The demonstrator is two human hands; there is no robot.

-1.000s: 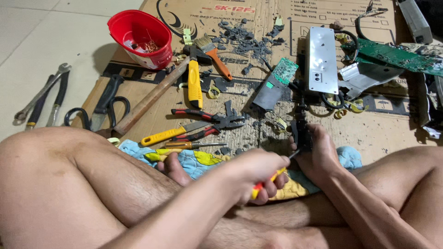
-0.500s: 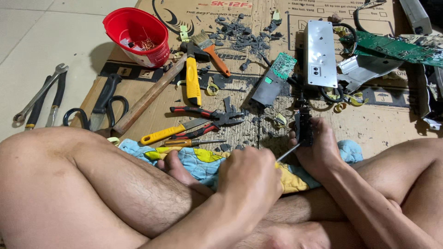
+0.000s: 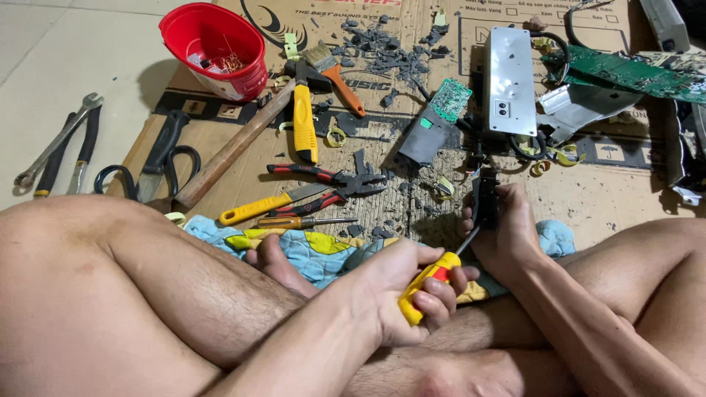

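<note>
1. Head view: the left hand [image 3: 412, 298] is clamped around the yellow-and-red handle of a screwdriver [image 3: 429, 283], whose thin shaft runs up and right to a small black part [image 3: 485, 198]
2. The right hand [image 3: 511, 231] is closed around that black part, holding it upright on the cardboard sheet [image 3: 588, 195] just in front of the crossed legs
3. A blue and yellow cloth [image 3: 309, 246] lies just left of the black part, under the legs and toes
4. Farther left of the black part lie red-handled pliers [image 3: 331, 184], a yellow-handled knife [image 3: 261, 206] and a second small screwdriver [image 3: 301, 221], all close together
5. Beyond the black part stands a grey metal box [image 3: 509, 77] with a small green circuit board [image 3: 448, 99] to its left and a long green board [image 3: 625, 73] to its right
6. Well to the left of the black part are a wooden-handled hammer [image 3: 235, 143], a yellow tool [image 3: 304, 121], a red bucket [image 3: 213, 48], scissors [image 3: 158, 158] and a spanner [image 3: 59, 140] on the tiled floor
</note>
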